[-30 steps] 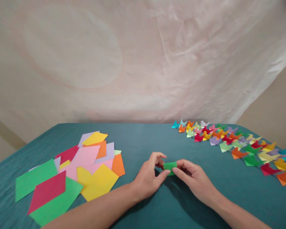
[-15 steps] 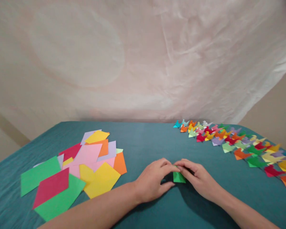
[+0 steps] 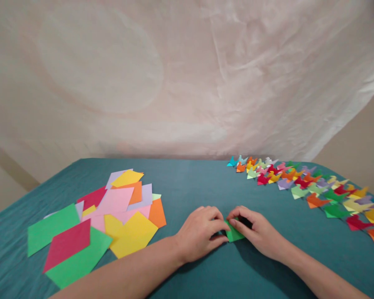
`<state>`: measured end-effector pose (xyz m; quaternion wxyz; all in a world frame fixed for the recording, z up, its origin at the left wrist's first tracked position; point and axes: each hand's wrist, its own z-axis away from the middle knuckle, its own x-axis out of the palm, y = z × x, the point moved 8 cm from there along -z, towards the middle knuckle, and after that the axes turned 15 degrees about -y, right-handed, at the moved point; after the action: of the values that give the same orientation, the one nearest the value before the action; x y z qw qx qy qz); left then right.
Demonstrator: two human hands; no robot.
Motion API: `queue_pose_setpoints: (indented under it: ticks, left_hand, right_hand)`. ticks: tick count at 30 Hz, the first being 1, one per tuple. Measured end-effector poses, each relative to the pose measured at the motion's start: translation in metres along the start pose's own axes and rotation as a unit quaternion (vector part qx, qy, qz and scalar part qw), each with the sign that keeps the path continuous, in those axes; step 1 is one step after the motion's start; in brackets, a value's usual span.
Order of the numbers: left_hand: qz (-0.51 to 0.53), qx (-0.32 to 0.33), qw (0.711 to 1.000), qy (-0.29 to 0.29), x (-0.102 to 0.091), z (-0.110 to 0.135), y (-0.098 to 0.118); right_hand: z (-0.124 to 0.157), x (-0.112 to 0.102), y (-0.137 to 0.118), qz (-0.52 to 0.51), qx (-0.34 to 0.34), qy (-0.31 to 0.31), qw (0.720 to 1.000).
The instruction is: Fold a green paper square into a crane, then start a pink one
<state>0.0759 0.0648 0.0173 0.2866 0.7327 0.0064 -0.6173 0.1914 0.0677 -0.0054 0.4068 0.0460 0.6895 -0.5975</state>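
A small folded green paper [image 3: 234, 234] lies on the teal tablecloth [image 3: 190, 187] near the front middle. My left hand [image 3: 199, 232] rests beside it on the left, fingers curled with the tips pressing its left edge. From the right, my right hand [image 3: 255, 232] has its fingers bent and pinched on the paper's top right side. Both hands press the paper down against the table.
A loose spread of coloured paper squares [image 3: 96, 220] covers the left of the table. Several folded paper figures [image 3: 305, 185] in many colours stand in rows at the back right. A pale wrinkled cloth [image 3: 187, 74] hangs behind the table.
The green paper was held up between both hands a second ago. It now lies on the table, and both hands have come down onto it and press it.
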Motion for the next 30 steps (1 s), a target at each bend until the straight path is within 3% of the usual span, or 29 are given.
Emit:
queue_pose_setpoints:
  ticks: [6,12,19,24,30]
  left_hand:
    - [0.035,0.002,0.999,-0.001,0.004,-0.003,-0.005]
    - [0.039,0.010,0.999,-0.019,0.008,-0.006,-0.005]
    - [0.013,-0.001,1.000,-0.028,0.005,-0.007,-0.005]
    - [-0.017,0.015,0.999,-0.028,0.005,-0.007,-0.002]
    - [-0.092,0.045,0.995,-0.013,0.006,-0.008,0.004]
  right_hand:
    - [-0.005,0.001,-0.004,0.063,-0.050,0.019,0.997]
    - [-0.006,-0.001,-0.001,0.088,-0.054,0.050,0.993]
    - [0.004,-0.010,-0.008,0.112,-0.063,0.011,0.992]
    - [0.017,-0.006,-0.023,0.286,-0.070,-0.046,0.955]
    - [0.030,0.013,-0.021,0.374,-0.080,-0.051,0.922]
